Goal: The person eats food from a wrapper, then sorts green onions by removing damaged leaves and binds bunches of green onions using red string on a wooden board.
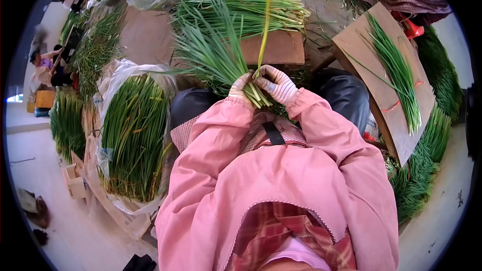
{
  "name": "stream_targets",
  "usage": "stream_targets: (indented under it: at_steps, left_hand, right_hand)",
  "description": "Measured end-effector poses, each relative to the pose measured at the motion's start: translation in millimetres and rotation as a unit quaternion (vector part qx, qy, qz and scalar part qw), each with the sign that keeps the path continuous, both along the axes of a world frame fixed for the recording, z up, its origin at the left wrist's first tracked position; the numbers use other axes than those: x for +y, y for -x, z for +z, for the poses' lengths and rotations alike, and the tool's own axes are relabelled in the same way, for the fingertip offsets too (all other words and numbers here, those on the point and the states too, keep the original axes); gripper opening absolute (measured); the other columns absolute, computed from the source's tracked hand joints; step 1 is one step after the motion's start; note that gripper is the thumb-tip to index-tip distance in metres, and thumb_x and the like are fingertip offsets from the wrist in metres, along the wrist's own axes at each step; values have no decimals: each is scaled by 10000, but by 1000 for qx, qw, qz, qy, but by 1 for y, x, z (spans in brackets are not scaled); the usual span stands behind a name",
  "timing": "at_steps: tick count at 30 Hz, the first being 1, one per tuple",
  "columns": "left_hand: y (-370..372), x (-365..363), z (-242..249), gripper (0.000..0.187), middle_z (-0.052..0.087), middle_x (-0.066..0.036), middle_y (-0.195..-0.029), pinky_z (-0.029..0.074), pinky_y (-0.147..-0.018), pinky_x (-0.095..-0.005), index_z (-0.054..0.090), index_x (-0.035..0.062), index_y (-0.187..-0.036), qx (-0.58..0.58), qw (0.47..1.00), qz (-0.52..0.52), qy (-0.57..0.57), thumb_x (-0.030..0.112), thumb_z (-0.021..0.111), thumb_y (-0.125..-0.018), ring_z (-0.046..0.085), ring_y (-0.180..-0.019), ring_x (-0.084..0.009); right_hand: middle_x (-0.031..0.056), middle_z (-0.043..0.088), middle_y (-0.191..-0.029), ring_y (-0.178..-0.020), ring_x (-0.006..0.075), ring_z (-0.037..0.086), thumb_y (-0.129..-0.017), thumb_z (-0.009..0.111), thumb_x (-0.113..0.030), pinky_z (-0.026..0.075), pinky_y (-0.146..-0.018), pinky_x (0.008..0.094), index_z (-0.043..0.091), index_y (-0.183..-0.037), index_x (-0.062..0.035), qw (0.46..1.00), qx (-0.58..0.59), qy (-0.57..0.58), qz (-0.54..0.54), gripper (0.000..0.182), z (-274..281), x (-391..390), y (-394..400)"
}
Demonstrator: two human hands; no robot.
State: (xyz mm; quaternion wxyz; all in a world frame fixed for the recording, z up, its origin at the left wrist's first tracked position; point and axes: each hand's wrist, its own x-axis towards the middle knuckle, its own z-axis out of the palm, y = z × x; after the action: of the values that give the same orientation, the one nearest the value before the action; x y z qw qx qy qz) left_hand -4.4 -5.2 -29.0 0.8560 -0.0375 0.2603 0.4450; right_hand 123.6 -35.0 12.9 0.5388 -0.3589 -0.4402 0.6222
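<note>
My left hand (pixel 240 89), in a striped glove, is closed around the stems of a bunch of green chives (pixel 217 45). The leaves fan out up and to the left, and the pale cut ends point down toward my lap. My right hand (pixel 279 86), gloved the same way, touches the bunch from the right and pinches the base of a long yellow chive leaf (pixel 265 30), which stands nearly upright. Just beyond my hands, a heap of chives (pixel 286 9) lies across a brown board (pixel 278 50).
At my left stands a plastic-lined bag (pixel 168 88) packed with chives. To my right, a tilted board (pixel 354 45) carries a smaller chive bunch (pixel 399 73) and red ties (pixel 391 106). More chives (pixel 419 180) pile beyond it. Two people (pixel 47 62) sit at far left.
</note>
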Motion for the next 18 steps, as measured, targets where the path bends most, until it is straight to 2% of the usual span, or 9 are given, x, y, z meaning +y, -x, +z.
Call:
stream_targets:
  at_steps: [5, 8, 9, 10, 11, 12, 14, 15, 18]
  left_hand:
    - [-5, 1, 17, 184, 588, -115, -871, 477, -768, -403, 555, 10, -901, -3, 1000, 23, 21, 113, 585, -751, 558, -857, -280]
    - [13, 6, 65, 195, 587, -91, -872, 473, -758, -390, 562, 50, -886, 95, 985, 64, -127, 148, 622, -728, 557, -834, -258]
    - [39, 39, 44, 233, 581, -83, -885, 474, -762, -384, 554, 54, -902, -14, 964, 20, -266, 149, 645, -709, 554, -840, -246]
    - [51, 48, 54, 269, 574, -71, -890, 477, -759, -382, 541, 62, -925, 16, 953, 48, -299, 148, 660, -699, 550, -831, -232]
    - [64, 57, 63, 307, 568, -58, -896, 480, -757, -380, 528, 71, -947, 48, 940, 78, -330, 147, 675, -688, 546, -823, -218]
    - [66, 45, 117, 343, 561, -40, -895, 485, -748, -383, 511, 85, -975, 218, 927, 175, -250, 146, 684, -685, 541, -800, -201]
    - [77, 62, 138, 374, 546, -10, -874, 490, -740, -403, 478, 120, -1024, 294, 872, 292, -260, 152, 672, -706, 529, -762, -181]
    - [78, 67, 142, 374, 546, -10, -874, 490, -740, -403, 478, 120, -1024, 295, 873, 291, -258, 152, 672, -706, 529, -762, -181]
    - [74, 71, 138, 373, 531, 4, -792, 494, -739, -422, 472, 152, -1038, 242, 889, 256, -293, 199, 667, -723, 534, -724, -185]
  right_hand:
    - [5, 552, -830, -681, 90, 488, -836, 553, -220, 412, -629, 216, 510, -901, -72, 994, 99, 48, 29, 167, 20, -7, -3]
    - [9, 552, -795, -631, 92, 483, -826, 567, -246, 410, -585, 220, 500, -891, -82, 993, 60, 69, 69, 188, 33, -9, -19]
    - [7, 543, -752, -641, 79, 483, -839, 547, -238, 405, -577, 209, 498, -850, -82, 993, 33, 65, 95, 164, 34, -11, -28]
    - [7, 543, -752, -641, 79, 483, -839, 547, -238, 405, -577, 209, 498, -850, -82, 993, 31, 68, 95, 164, 26, -13, -38]
    - [24, 558, -755, -654, 107, 506, -832, 547, -241, 418, -591, 232, 514, -859, -76, 983, -79, 103, 129, 171, 15, -14, -50]
    - [42, 572, -759, -667, 135, 529, -825, 548, -245, 432, -605, 254, 531, -869, -70, 959, -187, 135, 162, 181, 7, -14, -62]
    - [99, 597, -793, -724, 220, 570, -794, 559, -265, 448, -662, 310, 559, -919, -64, 823, -536, 55, 180, 237, 12, -4, -90]
    - [178, 588, -877, -846, 313, 562, -767, 558, -356, 439, -738, 370, 553, -957, -50, 819, -560, 29, 123, 361, 12, 6, -100]
    - [170, 548, -910, -857, 333, 528, -735, 576, -279, 437, -742, 393, 511, -1008, -87, 763, -634, -85, -99, 340, 30, 57, -110]
